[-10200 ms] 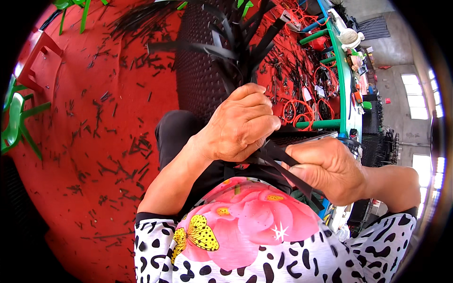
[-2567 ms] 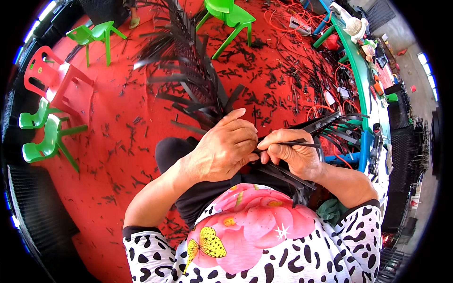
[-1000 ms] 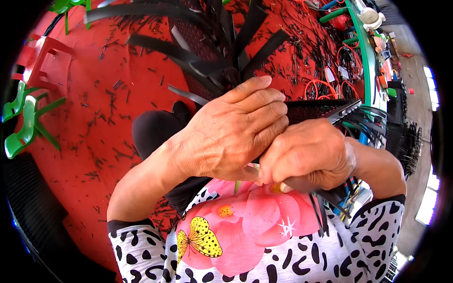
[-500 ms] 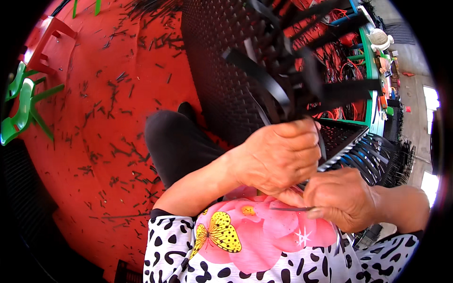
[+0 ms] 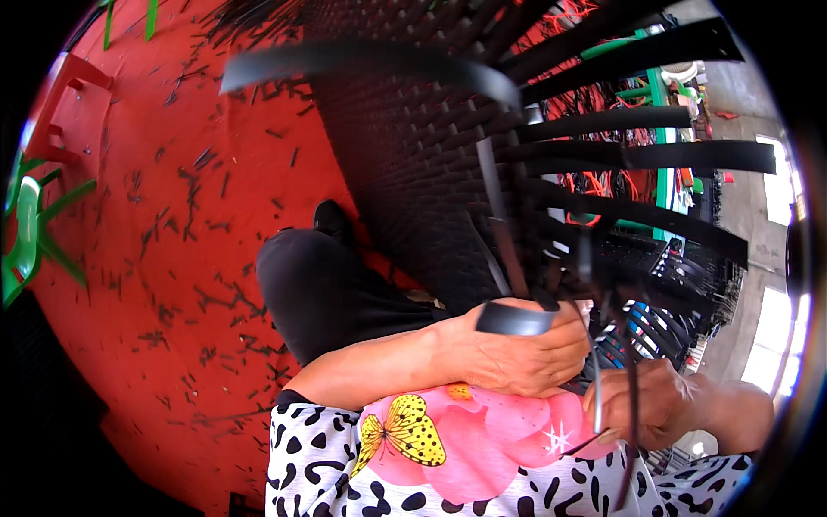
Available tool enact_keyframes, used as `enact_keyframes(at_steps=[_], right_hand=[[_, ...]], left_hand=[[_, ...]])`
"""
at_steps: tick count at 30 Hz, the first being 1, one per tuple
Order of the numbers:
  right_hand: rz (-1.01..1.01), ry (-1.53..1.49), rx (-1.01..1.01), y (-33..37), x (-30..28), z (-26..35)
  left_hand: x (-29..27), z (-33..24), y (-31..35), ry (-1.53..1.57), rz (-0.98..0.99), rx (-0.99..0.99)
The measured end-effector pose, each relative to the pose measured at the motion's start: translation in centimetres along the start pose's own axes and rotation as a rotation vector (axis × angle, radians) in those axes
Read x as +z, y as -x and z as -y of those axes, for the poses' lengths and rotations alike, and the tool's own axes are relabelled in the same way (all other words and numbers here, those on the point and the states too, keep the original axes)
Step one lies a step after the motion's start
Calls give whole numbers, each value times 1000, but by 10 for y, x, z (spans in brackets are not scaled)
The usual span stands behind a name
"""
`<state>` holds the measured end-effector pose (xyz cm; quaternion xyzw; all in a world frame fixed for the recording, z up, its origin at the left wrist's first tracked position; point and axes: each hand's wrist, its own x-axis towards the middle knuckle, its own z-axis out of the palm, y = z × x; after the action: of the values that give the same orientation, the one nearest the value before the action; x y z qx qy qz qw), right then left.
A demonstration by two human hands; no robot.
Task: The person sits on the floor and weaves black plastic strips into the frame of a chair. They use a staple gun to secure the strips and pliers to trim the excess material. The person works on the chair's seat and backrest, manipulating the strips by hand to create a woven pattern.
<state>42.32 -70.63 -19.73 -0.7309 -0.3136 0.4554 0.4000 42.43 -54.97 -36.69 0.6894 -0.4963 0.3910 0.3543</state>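
Black woven panel [image 5: 405, 164]: loose strips [image 5: 698, 156] crowding its edge could tangle; left hand [image 5: 527, 355] below, fingers' hold cannot be told; right hand [image 5: 648, 405] lower right, fingers pinching thin strip [image 5: 584, 445].

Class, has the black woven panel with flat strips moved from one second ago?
Yes, rightward: the black woven panel now has strips crossing in front of the green table edge; earlier, left of it.

Woven panel [image 5: 405, 164], black, loose strips [image 5: 698, 156] fanning right. Left hand [image 5: 530, 351], curled at its near edge. Right hand [image 5: 646, 401], just beside, pinching a thin dark strip [image 5: 581, 447]. Red floor [image 5: 129, 284], left, strewn with black scraps [image 5: 191, 205].
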Motion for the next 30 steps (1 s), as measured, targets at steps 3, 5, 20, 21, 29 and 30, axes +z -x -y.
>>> enact_keyframes(at_steps=[3, 5, 20, 21, 29, 30], right_hand=[[-31, -54, -1, 8, 3, -5], [-27, -64, -24, 1, -13, -15], [-396, -690, -267, 27, 18, -70], [-406, -662, -248, 27, 17, -69], [-417, -565, -197, 25, 7, -56], [-402, -542, -198, 24, 6, -55]], left_hand=[[1, -8, 2, 27, 74, 41], [-3, -3, -4, 0, 88, -40], [-20, -17, -44, 316, 257, -334], [-21, -17, -45, 312, 258, -338], [-20, -17, -55, 381, 262, -412], [-20, -17, -57, 371, 244, -410]])
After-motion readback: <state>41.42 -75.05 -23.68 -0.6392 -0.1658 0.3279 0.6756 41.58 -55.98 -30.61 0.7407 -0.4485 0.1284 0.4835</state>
